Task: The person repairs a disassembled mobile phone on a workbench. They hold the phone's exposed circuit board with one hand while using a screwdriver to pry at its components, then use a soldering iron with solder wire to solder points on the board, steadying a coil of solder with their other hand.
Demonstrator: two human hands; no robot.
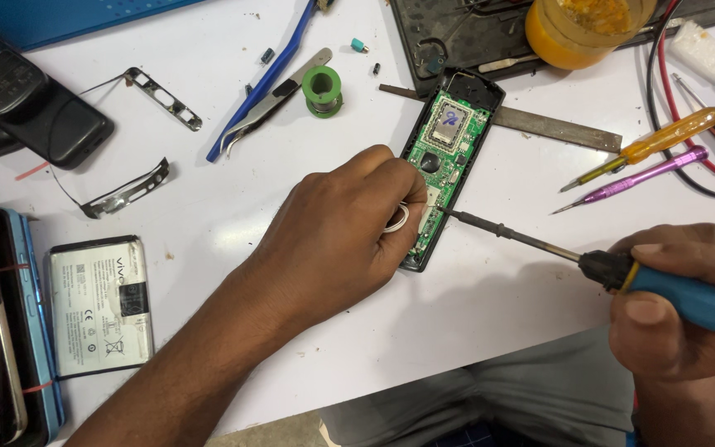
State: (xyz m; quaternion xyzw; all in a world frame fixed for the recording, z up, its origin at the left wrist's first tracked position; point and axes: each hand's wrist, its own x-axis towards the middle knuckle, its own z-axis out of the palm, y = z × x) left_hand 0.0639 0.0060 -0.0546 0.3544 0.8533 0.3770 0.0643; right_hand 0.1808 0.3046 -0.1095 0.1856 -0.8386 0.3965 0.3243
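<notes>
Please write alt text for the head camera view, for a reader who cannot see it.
A right hand touches a soldering iron tip to a green circuit board in an open phone, which the left hand steadies on a white table. Screwdrivers lie nearby.

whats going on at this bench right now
A person is working on an opened phone whose green circuit board is exposed, lying on a white table. The left hand rests against the phone's left edge and pinches a loop of thin wire. The right hand holds a soldering iron with a blue and yellow handle, its tip at the lower part of the board. Two screwdrivers, tweezers and a phone battery lie around.
</notes>
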